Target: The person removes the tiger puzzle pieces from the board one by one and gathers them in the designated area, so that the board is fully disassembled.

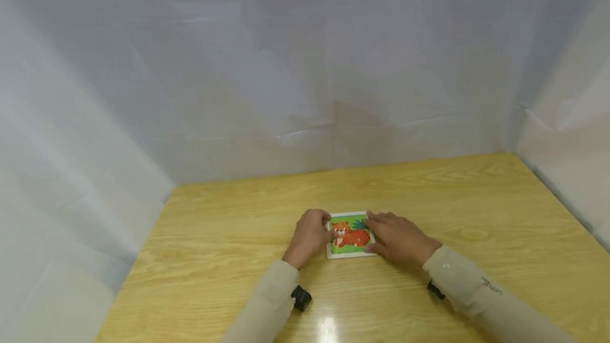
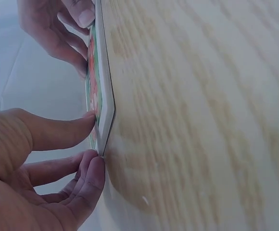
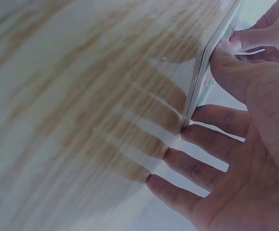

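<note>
A square tiger picture board (image 1: pixel 350 237) with a white rim lies on the wooden table, an orange striped tiger on green. On its left side, my left hand (image 1: pixel 312 234) holds the edge, the thumb over the face and the fingertips bunched at the corner (image 2: pixel 101 153). My right hand (image 1: pixel 400 237) holds the right side, with the thumb at the near part of the edge and the forefinger by the far corner. In the right wrist view, the other fingertips (image 3: pixel 171 156) of that hand touch the tabletop beside the board.
The yellow wood-grain table (image 1: pixel 229 226) spreads around the board on all sides. White sheeting (image 1: pixel 286 68) hangs behind it and along both sides. Black straps (image 1: pixel 301 298) sit at the wrists under the beige sleeves (image 1: pixel 267 295).
</note>
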The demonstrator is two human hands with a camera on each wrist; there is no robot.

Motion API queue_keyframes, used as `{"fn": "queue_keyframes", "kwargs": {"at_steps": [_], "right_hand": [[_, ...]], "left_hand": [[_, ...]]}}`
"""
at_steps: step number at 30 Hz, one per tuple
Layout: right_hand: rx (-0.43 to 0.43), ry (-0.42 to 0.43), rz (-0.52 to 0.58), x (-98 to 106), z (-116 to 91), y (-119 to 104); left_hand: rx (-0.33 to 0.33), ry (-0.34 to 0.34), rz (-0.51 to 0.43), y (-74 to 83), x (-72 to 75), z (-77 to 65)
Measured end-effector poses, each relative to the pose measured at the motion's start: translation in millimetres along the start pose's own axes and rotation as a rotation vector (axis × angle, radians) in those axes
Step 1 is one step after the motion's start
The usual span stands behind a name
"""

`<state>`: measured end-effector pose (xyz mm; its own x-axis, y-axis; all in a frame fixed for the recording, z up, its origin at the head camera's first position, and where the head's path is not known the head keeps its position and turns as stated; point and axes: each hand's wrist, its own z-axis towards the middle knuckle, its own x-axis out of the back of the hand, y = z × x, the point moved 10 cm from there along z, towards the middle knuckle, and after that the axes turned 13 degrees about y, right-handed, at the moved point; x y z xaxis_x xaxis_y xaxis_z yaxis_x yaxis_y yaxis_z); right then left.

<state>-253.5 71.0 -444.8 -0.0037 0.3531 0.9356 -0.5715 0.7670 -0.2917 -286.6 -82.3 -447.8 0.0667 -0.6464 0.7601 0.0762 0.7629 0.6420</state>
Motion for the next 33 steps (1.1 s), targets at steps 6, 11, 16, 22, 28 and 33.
{"fn": "queue_keyframes", "kwargs": {"at_steps": [6,11,16,22,28,33], "right_hand": [[0.022,0.013,-0.019,0.7,-0.1,-1.0],[0.026,0.016,-0.022,1.6,-0.6,-2.3],[0.016,0.005,-0.036,1.6,-0.8,-2.8],[0.020,0.007,-0.038,1.0,-1.0,-2.9],[0.037,0.019,-0.042,0.8,-1.6,-3.8],[0.043,0.021,-0.045,3.3,-0.9,-5.8]], "left_hand": [[0.025,0.000,-0.017,-0.6,-1.2,0.6],[0.069,0.001,-0.047,-4.2,-1.4,2.4],[0.066,0.011,-0.065,-5.7,-1.2,3.8],[0.067,0.024,-0.083,-7.6,-1.0,3.9],[0.083,0.028,-0.100,-8.5,0.2,1.8],[0.089,0.027,-0.099,-8.4,0.0,1.2]]}}
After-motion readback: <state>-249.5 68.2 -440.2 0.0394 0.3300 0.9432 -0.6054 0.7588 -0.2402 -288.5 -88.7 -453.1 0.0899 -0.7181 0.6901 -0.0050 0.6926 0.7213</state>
